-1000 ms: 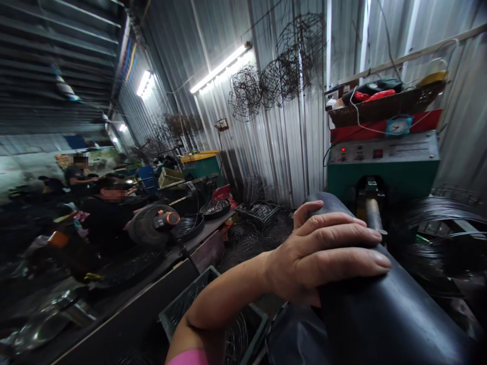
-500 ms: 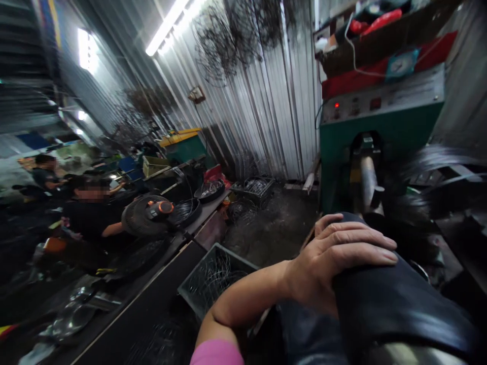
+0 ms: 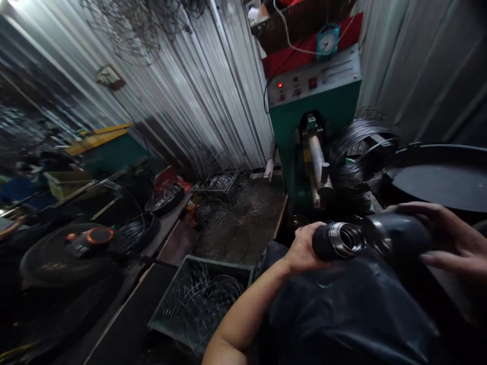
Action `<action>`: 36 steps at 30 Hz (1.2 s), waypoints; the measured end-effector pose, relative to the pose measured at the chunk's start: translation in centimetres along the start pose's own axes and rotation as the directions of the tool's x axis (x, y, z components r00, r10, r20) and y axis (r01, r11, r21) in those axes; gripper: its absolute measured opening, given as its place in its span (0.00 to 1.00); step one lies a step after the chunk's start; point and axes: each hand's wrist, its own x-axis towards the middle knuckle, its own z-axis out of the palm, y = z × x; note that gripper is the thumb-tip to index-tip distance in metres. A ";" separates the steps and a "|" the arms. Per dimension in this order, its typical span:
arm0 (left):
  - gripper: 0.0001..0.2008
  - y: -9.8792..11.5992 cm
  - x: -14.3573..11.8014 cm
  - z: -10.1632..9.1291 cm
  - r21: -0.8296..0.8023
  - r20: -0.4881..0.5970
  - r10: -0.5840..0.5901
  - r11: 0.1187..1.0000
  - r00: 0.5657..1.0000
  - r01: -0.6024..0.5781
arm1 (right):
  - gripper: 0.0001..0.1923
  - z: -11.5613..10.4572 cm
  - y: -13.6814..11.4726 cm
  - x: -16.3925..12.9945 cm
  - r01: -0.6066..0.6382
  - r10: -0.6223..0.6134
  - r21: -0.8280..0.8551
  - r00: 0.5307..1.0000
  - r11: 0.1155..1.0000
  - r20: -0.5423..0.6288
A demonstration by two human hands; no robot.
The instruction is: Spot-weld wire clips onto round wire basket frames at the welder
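Observation:
My left hand (image 3: 302,251) grips a black flask (image 3: 323,242) by its body; the flask's steel threaded mouth (image 3: 344,239) points right. My right hand (image 3: 451,238) wraps a dark rounded piece (image 3: 399,235) that sits just off that mouth. I cannot tell whether the two parts touch. Both are held above the black glossy sheet (image 3: 342,314) that covers my lap.
A green machine (image 3: 315,101) with a red-lit control panel stands ahead, a wire coil (image 3: 361,147) beside it. A black round tray (image 3: 441,177) lies at right. A green crate of wire rings (image 3: 198,299) sits lower left, a fan (image 3: 72,248) farther left.
The black flask has dropped away from the camera to lap height. My right hand has come into view on the dark piece. The view swung down and right, and the people at left left it.

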 end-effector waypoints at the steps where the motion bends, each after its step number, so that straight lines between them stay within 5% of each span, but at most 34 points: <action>1: 0.42 -0.5 0.1 0.4 0.003 0.020 -0.021 1.000 1.000 0.021 | 0.30 -0.6 -1.1 0.8 0.059 -0.059 0.010 0.997 0.998 0.056; 8: 0.42 -1.6 0.5 1.9 -0.047 0.059 -0.054 0.997 0.997 0.057 | 0.23 -0.6 -5.7 4.8 0.323 -0.259 -0.154 0.907 0.934 0.333; 15: 0.44 -1.4 0.8 1.8 -0.024 0.090 -0.084 0.996 0.992 0.087 | 0.24 -0.6 -5.1 5.8 0.384 -0.288 -0.229 0.887 0.895 0.362; 25: 0.43 -2.0 0.3 2.7 -0.037 0.042 -0.129 0.991 0.991 0.131 | 0.26 0.5 -4.6 5.6 0.318 -0.176 -0.409 0.921 0.855 0.348; 29: 0.43 -2.0 0.4 2.7 -0.031 0.022 -0.152 0.988 0.988 0.153 | 0.27 0.6 -3.9 5.5 0.270 -0.147 -0.366 0.933 0.891 0.330; 36: 0.45 -2.6 0.5 1.7 -0.262 0.249 -0.068 0.956 0.966 0.135 | 0.23 -0.9 -4.5 5.3 0.362 -0.251 -0.150 0.839 0.920 0.483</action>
